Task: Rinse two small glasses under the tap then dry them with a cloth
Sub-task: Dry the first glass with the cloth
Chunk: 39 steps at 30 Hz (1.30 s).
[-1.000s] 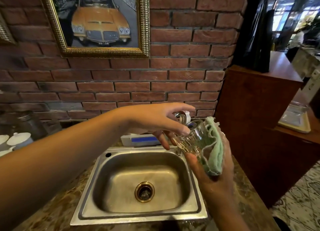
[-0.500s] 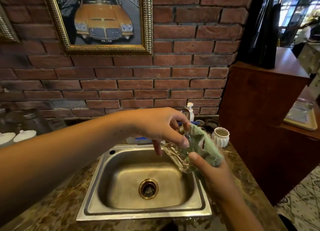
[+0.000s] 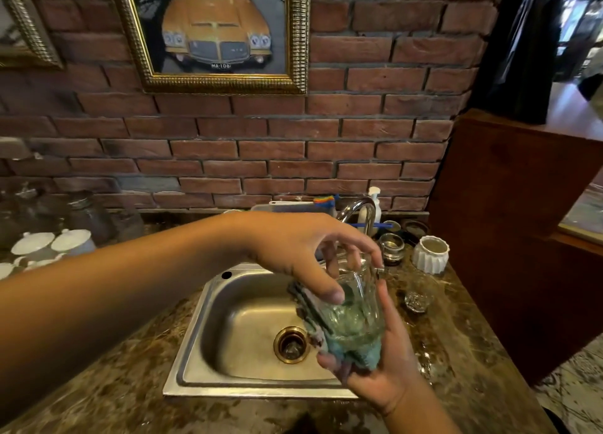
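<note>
Glass in hand: the small clear ribbed glass (image 3: pixel 356 306) is held between both hands, roughly upright and leaning a little, above the right edge of the stainless steel sink (image 3: pixel 228 306).
Left hand: the left hand (image 3: pixel 293 254) reaches in from above. Its fingers curl over the rim and its thumb presses the near wall, so it grips the top of the glass.
Right hand: the right hand (image 3: pixel 388 371) cups from below, with fingers wrapped round the cloth and the base of the glass.
Cloth: the green folded cloth (image 3: pixel 357 352) is bunched round the lower half of the glass, inside the right palm and below the left thumb.
Second glass: a second clear glass (image 3: pixel 419 291) stands on the brown marbled counter (image 3: pixel 456 342), just right of the hands and untouched. Whether it is wet or dry cannot be told.
Tap: the curved chrome tap (image 3: pixel 357 210) sits behind the left hand, and no water shows running from it.
Done, as judged: rinsing of this glass looks finished, since the cloth is already on it.
Step in hand: drying the outside and base.
Left, as judged: finish wiping this glass and set it down. The second glass may still need drying, and possibly rinsing.
</note>
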Each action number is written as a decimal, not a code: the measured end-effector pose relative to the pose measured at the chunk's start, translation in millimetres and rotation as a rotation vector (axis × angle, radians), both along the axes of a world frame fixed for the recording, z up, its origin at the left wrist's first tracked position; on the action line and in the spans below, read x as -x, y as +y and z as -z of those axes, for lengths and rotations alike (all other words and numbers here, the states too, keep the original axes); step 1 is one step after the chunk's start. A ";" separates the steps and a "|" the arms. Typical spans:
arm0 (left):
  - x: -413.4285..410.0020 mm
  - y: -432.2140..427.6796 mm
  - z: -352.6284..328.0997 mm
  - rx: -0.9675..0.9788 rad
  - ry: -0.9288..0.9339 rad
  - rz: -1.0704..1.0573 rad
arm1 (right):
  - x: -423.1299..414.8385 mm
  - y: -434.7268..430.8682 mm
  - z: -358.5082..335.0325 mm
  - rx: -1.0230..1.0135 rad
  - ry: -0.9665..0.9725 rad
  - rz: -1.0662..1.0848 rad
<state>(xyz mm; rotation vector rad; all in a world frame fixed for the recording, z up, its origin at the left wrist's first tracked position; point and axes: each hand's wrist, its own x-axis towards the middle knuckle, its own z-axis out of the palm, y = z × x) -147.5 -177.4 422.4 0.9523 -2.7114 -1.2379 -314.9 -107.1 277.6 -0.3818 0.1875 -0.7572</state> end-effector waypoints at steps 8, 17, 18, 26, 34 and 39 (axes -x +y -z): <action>-2.1 -7.5 11.3 -0.114 0.081 -0.246 | -2.3 -1.7 -15.2 0.201 0.590 0.657; 11.3 -11.1 26.3 -0.271 0.091 -0.442 | -12.4 12.1 20.2 1.117 1.636 1.091; 12.0 -10.2 27.2 -0.287 0.091 -0.457 | -12.5 11.7 23.3 1.159 1.664 1.128; 9.4 -8.7 21.8 -0.220 0.100 -0.279 | 9.3 -2.8 -1.4 0.281 0.636 0.659; 12.3 -10.3 9.3 -0.267 0.137 0.113 | 23.4 6.5 15.1 0.119 0.275 0.261; 1.7 -14.2 1.1 -0.283 0.113 0.150 | 22.1 4.3 19.6 0.194 0.347 0.302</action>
